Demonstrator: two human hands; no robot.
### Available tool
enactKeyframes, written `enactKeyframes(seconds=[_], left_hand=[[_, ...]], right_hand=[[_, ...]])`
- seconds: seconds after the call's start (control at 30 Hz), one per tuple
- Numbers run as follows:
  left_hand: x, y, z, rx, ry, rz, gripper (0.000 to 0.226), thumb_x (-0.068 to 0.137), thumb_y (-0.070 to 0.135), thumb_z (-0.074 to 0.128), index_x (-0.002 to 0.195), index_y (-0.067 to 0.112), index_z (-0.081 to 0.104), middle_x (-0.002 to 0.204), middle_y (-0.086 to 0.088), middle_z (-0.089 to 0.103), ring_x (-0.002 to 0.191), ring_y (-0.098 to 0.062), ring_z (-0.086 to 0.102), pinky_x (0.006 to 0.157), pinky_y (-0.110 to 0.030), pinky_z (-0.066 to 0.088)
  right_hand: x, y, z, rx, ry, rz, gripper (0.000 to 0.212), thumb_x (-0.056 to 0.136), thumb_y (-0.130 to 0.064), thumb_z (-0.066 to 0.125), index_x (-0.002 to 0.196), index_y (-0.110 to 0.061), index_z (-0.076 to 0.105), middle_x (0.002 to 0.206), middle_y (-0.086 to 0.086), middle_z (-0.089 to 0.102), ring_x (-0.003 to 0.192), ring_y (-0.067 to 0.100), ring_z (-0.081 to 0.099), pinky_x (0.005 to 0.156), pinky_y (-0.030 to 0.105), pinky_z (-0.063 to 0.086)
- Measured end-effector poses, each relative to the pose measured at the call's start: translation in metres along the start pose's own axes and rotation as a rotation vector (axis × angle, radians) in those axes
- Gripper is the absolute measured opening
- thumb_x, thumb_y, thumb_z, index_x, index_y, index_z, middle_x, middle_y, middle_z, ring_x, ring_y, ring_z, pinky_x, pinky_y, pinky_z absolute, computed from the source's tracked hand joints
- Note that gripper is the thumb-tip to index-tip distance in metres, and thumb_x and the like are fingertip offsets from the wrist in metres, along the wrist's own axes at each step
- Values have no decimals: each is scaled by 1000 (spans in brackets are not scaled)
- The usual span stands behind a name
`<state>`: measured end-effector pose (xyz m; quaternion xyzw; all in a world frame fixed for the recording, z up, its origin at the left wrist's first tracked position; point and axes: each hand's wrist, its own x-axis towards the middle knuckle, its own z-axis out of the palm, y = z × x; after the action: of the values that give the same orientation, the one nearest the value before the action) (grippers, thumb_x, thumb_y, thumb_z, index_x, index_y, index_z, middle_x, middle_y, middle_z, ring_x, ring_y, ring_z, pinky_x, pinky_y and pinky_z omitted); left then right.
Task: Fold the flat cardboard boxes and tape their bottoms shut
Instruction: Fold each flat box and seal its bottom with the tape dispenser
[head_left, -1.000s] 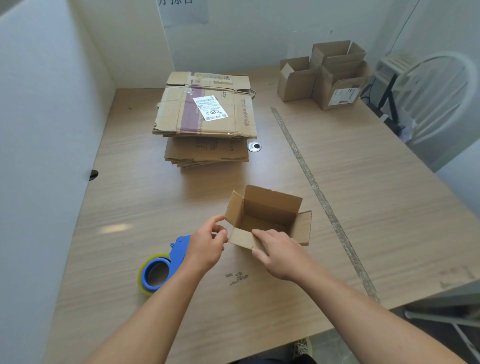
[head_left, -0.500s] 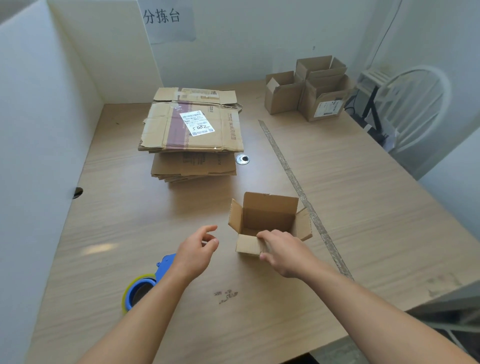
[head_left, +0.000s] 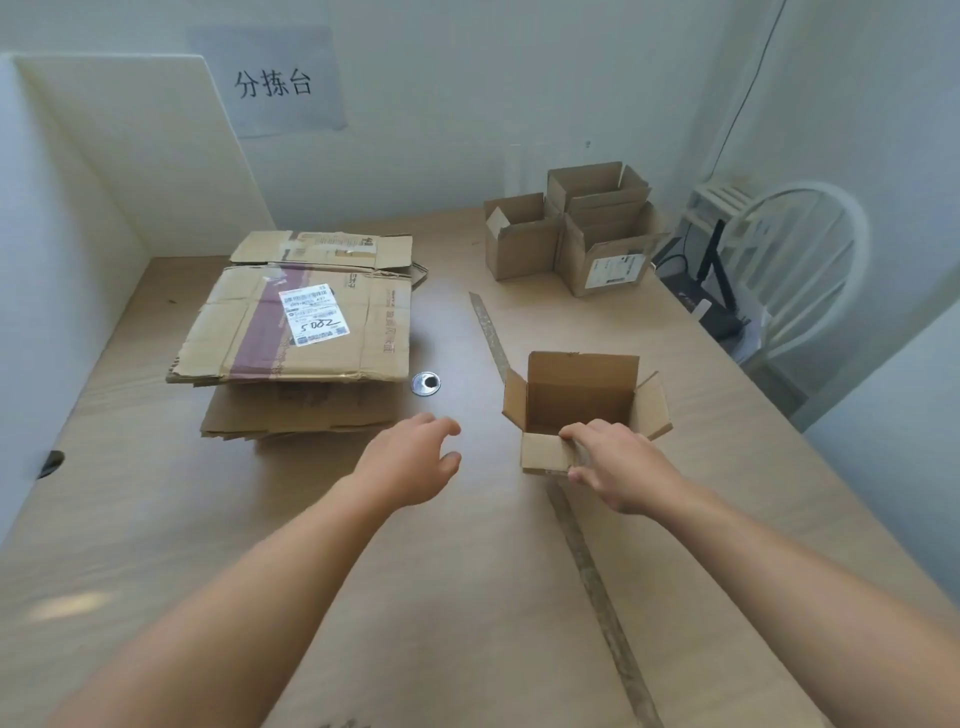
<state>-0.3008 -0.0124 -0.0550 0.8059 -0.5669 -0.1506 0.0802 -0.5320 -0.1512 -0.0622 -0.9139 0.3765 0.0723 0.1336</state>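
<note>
Pinching near flap of box (head_left: 582, 387), right hand (head_left: 623, 467) fingers (head_left: 584, 431), left hand (head_left: 410, 462) apart

Single view: head camera, worn by the person. It faces forward and tilts down over the counter (head_left: 727, 467), seen from its near edge. The lens is wide-angle, and straight edges bow toward the frame borders. Both forearms enter from the bottom edge. The left hand (head_left: 410, 462) and right hand (head_left: 618, 467) sit mid-frame, close to the lens. The small box (head_left: 582, 400) lies just right of centre. The far wall with its paper sign (head_left: 275, 83) fills the top. A white side panel (head_left: 78, 234) bounds the left, a chair (head_left: 810, 260) the right.
</note>
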Motion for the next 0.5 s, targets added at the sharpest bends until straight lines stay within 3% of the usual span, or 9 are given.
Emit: enactKeyframes(seconds=[0.1, 0.23, 0.5], left_hand=[[52, 17, -8, 218, -30, 2, 41, 98, 37, 43, 137, 27, 48, 136, 3, 50, 120, -23, 50, 88, -36, 42], [119, 32, -17, 444, -72, -21, 37, 98, 37, 41, 130, 22, 51, 125, -1, 53, 112, -25, 51, 82, -35, 37], [221, 27, -30, 589, -118, -104, 32, 97, 32, 40, 124, 21, 52, 121, -2, 53, 112, -26, 51, 87, -37, 38]], right_hand=[[50, 37, -23, -28, 3, -67, 45, 99, -37, 53, 142, -31, 40, 134, -3, 49, 120, 24, 48, 101, 38, 37], [124, 73, -46, -69, 5, -176, 46, 99, -37, 53, 142, -30, 41, 134, -2, 50, 120, 25, 48, 101, 38, 38], [255, 107, -58, -85, 9, -290, 47, 97, -37, 56, 141, -29, 42, 135, 0, 50, 117, 26, 49, 99, 38, 38]])
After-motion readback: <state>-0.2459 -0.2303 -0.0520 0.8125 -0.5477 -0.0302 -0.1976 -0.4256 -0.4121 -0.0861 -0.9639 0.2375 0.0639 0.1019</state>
